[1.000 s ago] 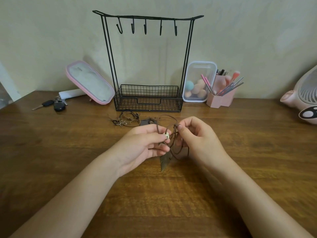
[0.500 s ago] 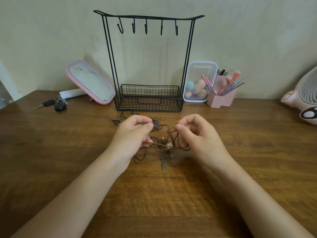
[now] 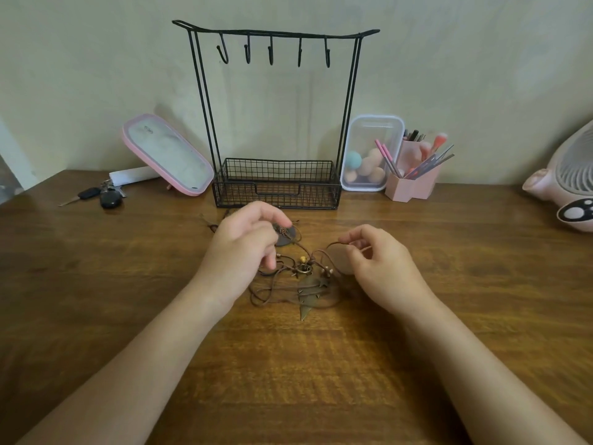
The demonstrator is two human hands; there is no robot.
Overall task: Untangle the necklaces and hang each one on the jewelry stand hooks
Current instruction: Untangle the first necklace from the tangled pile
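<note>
The left hand was over the desk, just in front of the stand. Its thumb and finger were pinched shut on a brown cord right by a dark round charm. The right hand was a little way off to the side. Its grip was also pinched shut on a loop of brown cord.

The necklaces lay in a messy knot on the desk between the two hands. Cords ran up from the knot to each pinch. A leaf charm lay flat at the near end of the knot, with small beads just above it. A few more cords poked out behind the left hand, near the stand.

The stand was at the back of the desk, by the wall. All five hooks on its top bar were bare. A wire basket made its base.

A pink mirror leaned to the left of the stand, with keys near it. A clear box and a pink cup of brushes stood to the right. A pink fan was at the far right edge.
</note>
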